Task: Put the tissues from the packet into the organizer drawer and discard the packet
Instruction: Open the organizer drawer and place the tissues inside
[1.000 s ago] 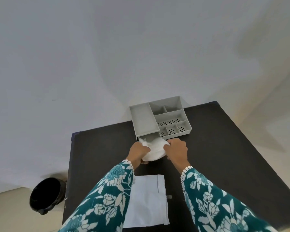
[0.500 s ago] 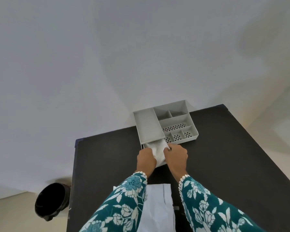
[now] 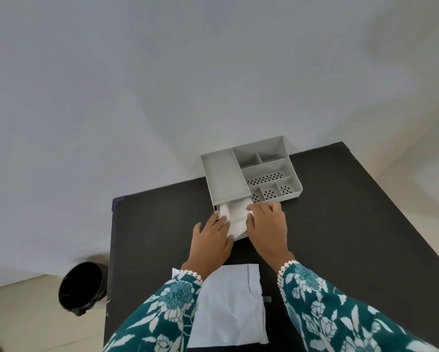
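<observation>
A grey desk organizer [image 3: 226, 174] stands at the far edge of a black table [image 3: 353, 237]. Its drawer is pulled out toward me, and white tissues [image 3: 234, 215] lie in it. My left hand [image 3: 210, 240] rests with spread fingers on the tissues' left side. My right hand [image 3: 267, 227] lies flat on their right side, fingers pointing left. Both press on the tissues and neither grips them. The flat white packet [image 3: 228, 308] lies on the table between my forearms, near the front edge.
A black waste bin [image 3: 80, 285] stands on the floor left of the table. The organizer's top tray has several small compartments [image 3: 269, 179], some perforated. A pale wall rises right behind the table.
The tissues went from being held in both hands in front of the drawer to lying inside it. My fingers have opened and now lie flat on top of them.
</observation>
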